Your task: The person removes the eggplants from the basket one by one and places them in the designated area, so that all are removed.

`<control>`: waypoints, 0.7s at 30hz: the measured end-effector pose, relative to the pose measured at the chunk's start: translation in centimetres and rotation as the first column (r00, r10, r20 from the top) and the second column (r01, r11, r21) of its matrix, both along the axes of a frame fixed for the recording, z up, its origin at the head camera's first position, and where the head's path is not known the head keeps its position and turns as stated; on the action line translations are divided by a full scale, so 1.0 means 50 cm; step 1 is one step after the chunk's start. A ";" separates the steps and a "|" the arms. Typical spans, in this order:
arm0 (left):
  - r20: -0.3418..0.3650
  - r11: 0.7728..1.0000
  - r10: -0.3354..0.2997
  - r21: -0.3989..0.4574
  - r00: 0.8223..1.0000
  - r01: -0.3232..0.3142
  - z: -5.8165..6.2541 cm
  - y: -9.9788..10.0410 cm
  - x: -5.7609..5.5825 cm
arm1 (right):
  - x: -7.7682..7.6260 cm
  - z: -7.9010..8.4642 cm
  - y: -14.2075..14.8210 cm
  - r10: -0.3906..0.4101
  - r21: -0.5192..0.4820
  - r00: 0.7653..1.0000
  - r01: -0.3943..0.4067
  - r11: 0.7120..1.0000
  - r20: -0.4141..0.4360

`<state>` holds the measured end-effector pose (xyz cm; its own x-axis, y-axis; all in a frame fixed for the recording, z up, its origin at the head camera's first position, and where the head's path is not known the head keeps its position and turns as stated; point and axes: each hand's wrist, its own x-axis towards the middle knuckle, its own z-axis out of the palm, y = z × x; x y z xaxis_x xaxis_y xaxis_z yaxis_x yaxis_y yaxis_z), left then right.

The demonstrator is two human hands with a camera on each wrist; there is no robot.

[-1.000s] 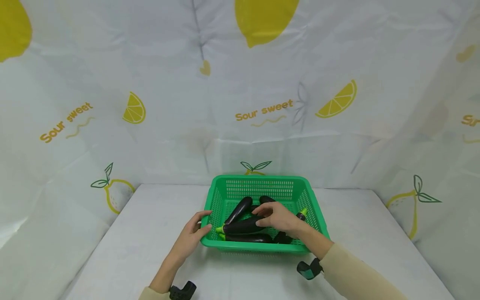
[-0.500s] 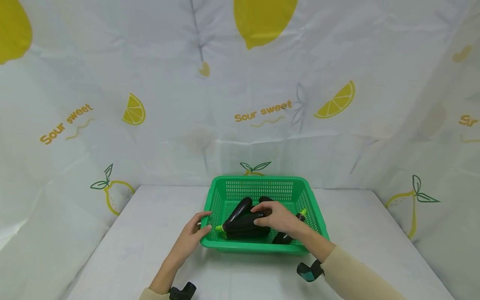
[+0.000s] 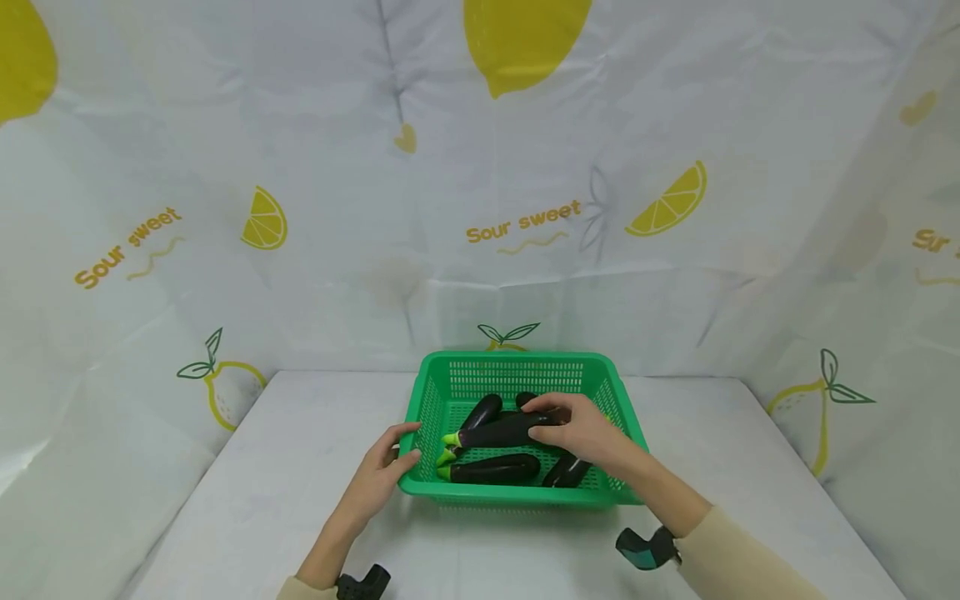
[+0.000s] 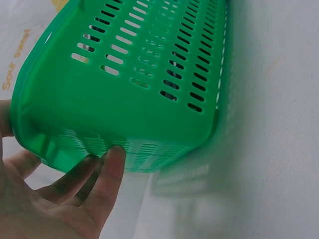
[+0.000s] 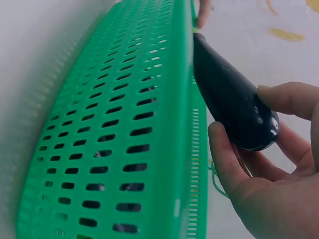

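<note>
right wrist view: the right hand grasps the held eggplant by its thick end, thumb on one side and fingers on the other, and from here the fruit shows past the basket's rim. the head view puts it over the inside of the green basket, its green stem toward the basket's left side; whether it touches the fruit below is hard to tell. the left hand grips the basket's left rim.

to handle it well, i'd keep the left hand firm so the basket can't slide, hold the glossy skin snugly without digging in, and watch the loose stem end, which could dip or knock the front eggplant along the basket's near wall or the back-left eggplant behind. keeping it level seems the safest course.

the basket sits on a white table, a soft shadow at its near side. behind and beside the basket hangs a pale, creased sheet printed with yellow lemons, lemon slices and "sour sweet" lettering.
</note>
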<state>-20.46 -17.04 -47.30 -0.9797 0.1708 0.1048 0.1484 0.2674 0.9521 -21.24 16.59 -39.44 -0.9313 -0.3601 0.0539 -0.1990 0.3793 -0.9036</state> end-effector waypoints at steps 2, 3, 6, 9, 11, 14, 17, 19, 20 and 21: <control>0.002 1.000 0.001 -0.001 1.000 -0.001 0.001 0.000 0.001 | 0.006 0.007 0.009 -0.007 -0.001 1.000 0.007 1.000 -0.009; 0.003 1.000 0.001 -0.001 1.000 -0.001 0.002 0.000 0.001 | 0.010 0.011 0.014 -0.015 0.001 1.000 0.015 1.000 -0.013; 0.004 1.000 0.001 -0.001 1.000 -0.001 0.003 0.000 0.001 | 0.020 0.022 0.027 -0.038 0.005 0.999 0.038 0.999 -0.018; 0.003 1.000 0.001 -0.001 1.000 -0.001 0.003 0.000 0.002 | 0.029 0.031 0.040 -0.053 -0.003 0.998 0.053 0.999 -0.015; 0.003 1.000 0.004 -0.004 1.000 -0.004 0.003 0.000 0.001 | 0.033 0.036 0.050 -0.059 0.003 0.998 0.059 0.998 -0.026; 0.003 1.000 0.007 -0.008 1.000 -0.007 0.002 0.000 0.001 | 0.041 0.045 0.064 -0.076 0.025 0.995 0.077 0.997 -0.063; 0.002 1.000 0.006 -0.010 1.000 -0.006 0.001 0.000 0.000 | 0.050 0.055 0.078 -0.099 0.042 0.991 0.103 0.994 -0.089; 0.002 1.000 0.005 -0.011 1.000 -0.005 0.001 -0.001 0.000 | 0.056 0.063 0.087 -0.113 0.048 0.989 0.118 0.992 -0.097; 0.001 1.000 0.004 -0.011 1.000 -0.004 0.002 -0.002 0.000 | 0.058 0.068 0.092 -0.119 0.053 0.988 0.125 0.991 -0.099; 0.001 1.000 0.005 -0.013 1.000 -0.005 0.002 -0.002 0.000 | 0.060 0.073 0.097 -0.125 0.053 0.987 0.131 0.990 -0.102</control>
<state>-20.47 -17.14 -47.21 -0.9808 0.1668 0.1012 0.1456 0.2804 0.9488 -18.23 21.43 -35.78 -0.9613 -0.2436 0.1291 -0.2317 0.4601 -0.8571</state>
